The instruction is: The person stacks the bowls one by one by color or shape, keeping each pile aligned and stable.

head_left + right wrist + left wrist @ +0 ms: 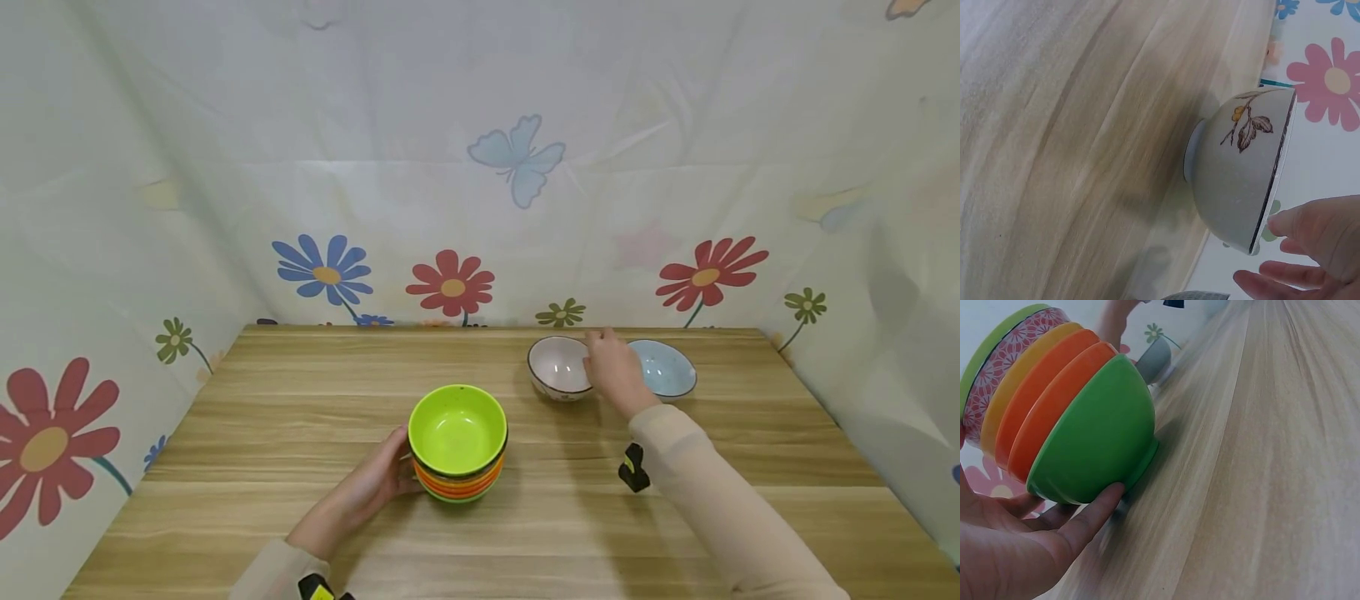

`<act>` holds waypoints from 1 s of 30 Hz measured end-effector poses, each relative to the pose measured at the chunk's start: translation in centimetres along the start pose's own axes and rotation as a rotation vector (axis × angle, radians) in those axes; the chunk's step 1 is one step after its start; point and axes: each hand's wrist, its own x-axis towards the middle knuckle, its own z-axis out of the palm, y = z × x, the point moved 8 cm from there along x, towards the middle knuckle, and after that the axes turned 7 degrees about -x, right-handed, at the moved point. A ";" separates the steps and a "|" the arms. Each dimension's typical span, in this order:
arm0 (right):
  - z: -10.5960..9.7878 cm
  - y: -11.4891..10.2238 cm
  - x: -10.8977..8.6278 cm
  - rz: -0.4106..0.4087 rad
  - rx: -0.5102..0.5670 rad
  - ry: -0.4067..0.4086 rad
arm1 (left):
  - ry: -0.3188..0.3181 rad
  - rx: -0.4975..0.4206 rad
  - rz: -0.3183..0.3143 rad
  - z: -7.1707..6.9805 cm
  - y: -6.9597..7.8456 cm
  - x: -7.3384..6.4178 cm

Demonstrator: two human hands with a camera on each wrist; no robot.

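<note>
On the table stands a stack of bowls (459, 429), lime green inside the top one. In the left wrist view a pink-patterned band, yellow and orange bowls sit above a green bottom bowl (1100, 431). My left hand (375, 479) rests against the stack's left side, its fingers (1094, 515) spread near the bottom bowl's foot. Farther back on the right is a white bowl (1235, 169) with a dark rim and a painted twig. At its right rim is my right hand (1316, 244), thumb tip right at the edge and the other fingers apart.
A light blue bowl (671, 371) stands just right of my right hand, partly hidden by it. Behind the wooden table (315, 367) hangs a flower-printed curtain (390, 200), which also encloses both sides.
</note>
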 end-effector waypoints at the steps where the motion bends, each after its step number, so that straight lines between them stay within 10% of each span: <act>1: 0.1 0.1 0.0 0.006 0.005 -0.013 | -0.001 0.002 -0.001 0.0 0.0 0.0; 30: 2.0 2.1 0.3 0.156 0.187 -0.153 | 0.015 -0.009 -0.010 -0.1 0.0 0.1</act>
